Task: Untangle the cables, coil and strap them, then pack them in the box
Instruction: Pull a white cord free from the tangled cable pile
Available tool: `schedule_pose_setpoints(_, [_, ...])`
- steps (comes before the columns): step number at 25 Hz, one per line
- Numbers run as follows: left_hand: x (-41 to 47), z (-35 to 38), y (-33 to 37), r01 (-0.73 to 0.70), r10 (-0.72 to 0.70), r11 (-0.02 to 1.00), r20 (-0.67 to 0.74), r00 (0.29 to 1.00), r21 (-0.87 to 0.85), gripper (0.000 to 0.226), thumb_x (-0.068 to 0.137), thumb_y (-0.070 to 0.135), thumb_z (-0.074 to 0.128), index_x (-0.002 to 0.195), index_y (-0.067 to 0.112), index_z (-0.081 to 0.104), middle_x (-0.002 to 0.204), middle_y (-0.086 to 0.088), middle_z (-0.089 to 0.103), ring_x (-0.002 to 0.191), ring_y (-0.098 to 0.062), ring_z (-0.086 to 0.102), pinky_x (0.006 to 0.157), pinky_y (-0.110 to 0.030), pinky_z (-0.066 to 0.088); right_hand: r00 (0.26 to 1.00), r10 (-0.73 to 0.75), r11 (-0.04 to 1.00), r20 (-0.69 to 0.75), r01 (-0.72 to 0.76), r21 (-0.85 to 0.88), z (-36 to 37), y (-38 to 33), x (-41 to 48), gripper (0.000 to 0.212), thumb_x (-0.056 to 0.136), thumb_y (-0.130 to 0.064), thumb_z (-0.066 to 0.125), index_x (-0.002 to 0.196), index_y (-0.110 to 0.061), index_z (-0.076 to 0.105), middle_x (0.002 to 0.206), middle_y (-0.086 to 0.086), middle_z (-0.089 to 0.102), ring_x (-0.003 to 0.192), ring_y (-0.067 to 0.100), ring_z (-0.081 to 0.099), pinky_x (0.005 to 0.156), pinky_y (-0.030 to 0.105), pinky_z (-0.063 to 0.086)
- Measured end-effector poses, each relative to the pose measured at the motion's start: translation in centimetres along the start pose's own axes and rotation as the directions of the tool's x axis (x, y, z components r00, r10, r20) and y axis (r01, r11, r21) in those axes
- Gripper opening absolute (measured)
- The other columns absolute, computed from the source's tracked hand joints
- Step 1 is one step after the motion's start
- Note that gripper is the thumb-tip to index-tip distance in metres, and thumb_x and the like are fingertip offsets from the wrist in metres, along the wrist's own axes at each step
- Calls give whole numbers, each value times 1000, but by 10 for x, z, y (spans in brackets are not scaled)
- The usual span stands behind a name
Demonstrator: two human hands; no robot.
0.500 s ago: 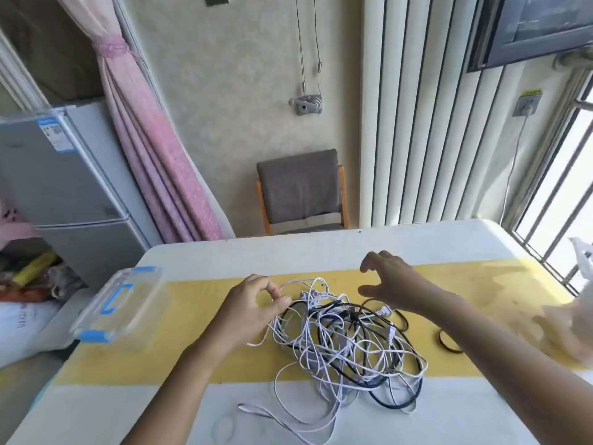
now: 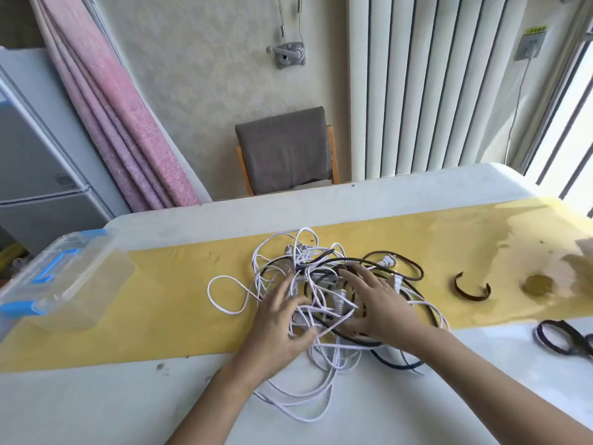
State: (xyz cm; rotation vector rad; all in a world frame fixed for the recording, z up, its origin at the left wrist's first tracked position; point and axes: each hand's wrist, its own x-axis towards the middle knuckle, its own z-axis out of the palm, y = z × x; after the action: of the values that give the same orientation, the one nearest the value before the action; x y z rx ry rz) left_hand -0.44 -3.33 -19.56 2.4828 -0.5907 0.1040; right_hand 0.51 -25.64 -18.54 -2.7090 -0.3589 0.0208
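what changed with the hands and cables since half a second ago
The left hand let go of the white cable it pinched and came down onto the cable tangle. The right hand dropped from above onto it, fingers spread. The tangle stays on the yellow runner, the clear box at the left.

Upper limbs, two; left grip (image 2: pixel 279 319): bare hand, uncovered throughout, finger outlines blurred; left forearm (image 2: pixel 218 396): bare from wrist to lower frame edge; right grip (image 2: pixel 382 306): bare hand, four fingers and thumb distinguishable; right forearm (image 2: pixel 497 380): bare from wrist to lower-right frame edge; nail detail too small to resolve
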Motion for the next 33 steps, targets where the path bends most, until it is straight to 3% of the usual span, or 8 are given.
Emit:
schedule_pose_setpoints(4, [-7,10,-7,24,-41,989,-111,993,-144,30,82,34,53,109,22,60,147,19,25,136,5,23,107,-11,21,975,35,998,-221,-23,56,11,1,-13,54,81,-46,67,131,-31,53,148,-6,39,125,21,48,90,29,43])
schedule_pose_setpoints(7, [-26,9,-1,-15,-22,987,-228,973,-159,36,87,31,53,121,19,58,135,12,44,129,-2,39,103,-7,27,920,50,992,-389,1,129,13,-5,-28,26,84,-29,68,106,-14,70,115,3,65,103,27,62,77,33,47])
schedule_pose_setpoints(12, [-97,13,16,-149,142,989,-195,970,-20,49,79,56,58,119,29,56,119,19,47,116,8,39,98,-3,22,945,105,988,-309,-64,140,2,-16,-62,40,94,-37,54,129,-17,57,137,-1,54,121,23,52,89,29,40])
schedule_pose_setpoints(16, [-122,22,21,-130,132,991,-113,985,24,23,87,37,62,98,18,69,94,7,60,92,-9,55,86,-22,42,952,74,996,-297,-58,62,7,-19,-84,51,94,-29,55,143,-20,42,150,-2,38,132,21,42,102,28,33])
schedule_pose_setpoints(19, [-127,15,34,-90,84,995,-126,989,-44,19,94,27,56,94,13,70,85,3,61,80,-13,56,74,-30,43,883,-170,982,-438,190,2,16,-33,-112,47,85,-23,69,131,-19,57,138,-1,52,128,21,46,103,29,35])
schedule_pose_setpoints(23, [-126,-12,68,-229,198,966,-227,954,-119,27,92,32,53,97,15,72,83,13,59,81,-4,57,75,-22,44,868,-398,899,-296,434,65,33,-60,-129,25,86,-29,68,109,-20,66,110,-6,61,95,8,58,84,16,44])
schedule_pose_setpoints(28, [-129,-57,110,-332,253,931,-390,885,-150,19,94,24,55,90,13,70,77,9,64,72,-6,57,66,-27,45,777,-245,906,-581,396,147,9,-70,-117,8,91,-17,62,87,-12,66,77,-13,48,62,3,51,60,13,39])
schedule_pose_setpoints(33, [-134,-90,143,-373,176,812,-421,890,-450,21,98,12,50,86,9,67,47,13,36,44,0,30,46,-10,26,839,-140,942,-526,277,190,-2,-71,-105,26,92,-17,58,69,-22,47,70,3,58,65,25,55,60,34,41])
